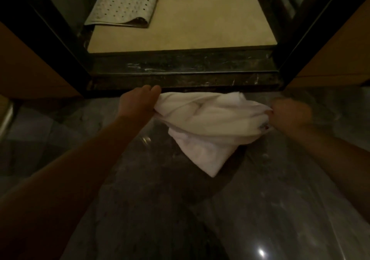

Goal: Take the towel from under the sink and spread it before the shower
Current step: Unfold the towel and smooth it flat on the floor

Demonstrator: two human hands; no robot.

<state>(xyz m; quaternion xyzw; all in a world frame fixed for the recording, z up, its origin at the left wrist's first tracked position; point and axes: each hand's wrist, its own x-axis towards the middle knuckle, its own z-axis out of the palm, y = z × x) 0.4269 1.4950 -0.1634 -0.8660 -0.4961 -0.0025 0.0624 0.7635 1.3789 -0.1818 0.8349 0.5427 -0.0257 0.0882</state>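
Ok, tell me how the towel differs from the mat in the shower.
The towel is plain cloth; the mat is dotted with holes. The towel hangs bunched between the left hand and right hand, outside the shower sill; the mat lies folded inside, untouched. Both are whitish.

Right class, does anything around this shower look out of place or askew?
The perforated mat lies folded over on itself at the left edge of the shower floor, not flat. The towel, gripped by left hand and right hand, is bunched, not yet spread.
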